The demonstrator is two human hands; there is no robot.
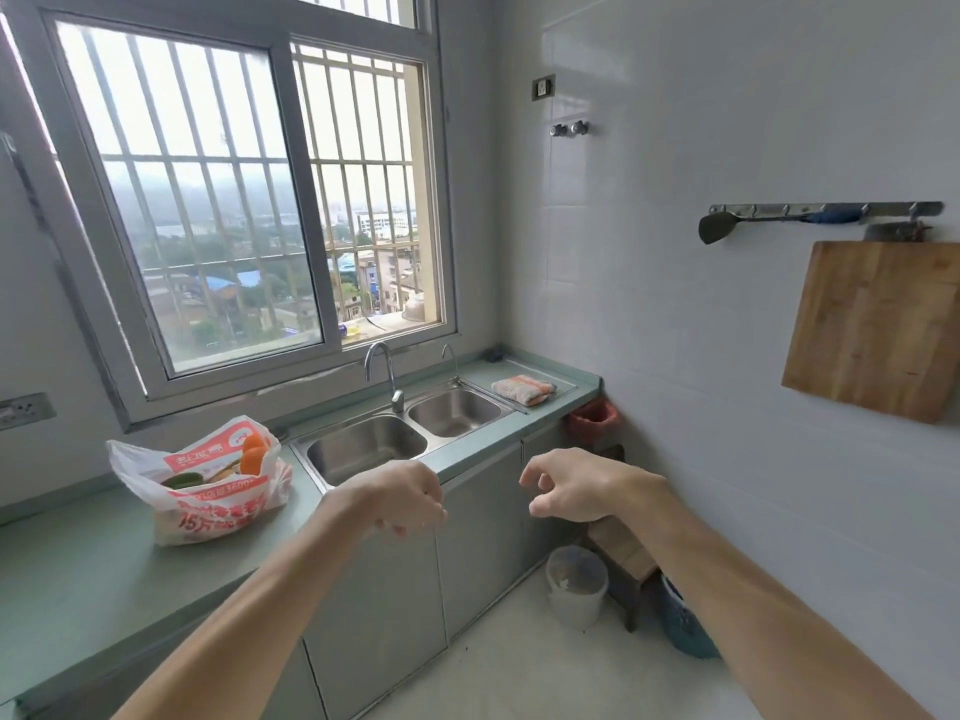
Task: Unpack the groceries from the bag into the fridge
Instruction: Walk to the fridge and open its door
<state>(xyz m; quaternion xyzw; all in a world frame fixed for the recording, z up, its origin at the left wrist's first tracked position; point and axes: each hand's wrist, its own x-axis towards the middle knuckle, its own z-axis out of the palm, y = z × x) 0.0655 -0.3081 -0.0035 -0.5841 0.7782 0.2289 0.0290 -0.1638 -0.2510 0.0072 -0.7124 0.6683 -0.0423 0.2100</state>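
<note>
Head view shows both hands held out in mid-air in front of the cabinet doors, apart from each other. The left hand (402,495) and right hand (574,485) have loosely curled fingers and hold nothing. The grocery bag (208,491) stands on the green worktop (78,569) at left, just beside the double sink (363,449). Its mouth gapes, showing orange fruit (254,453) and something green (182,480).
</note>
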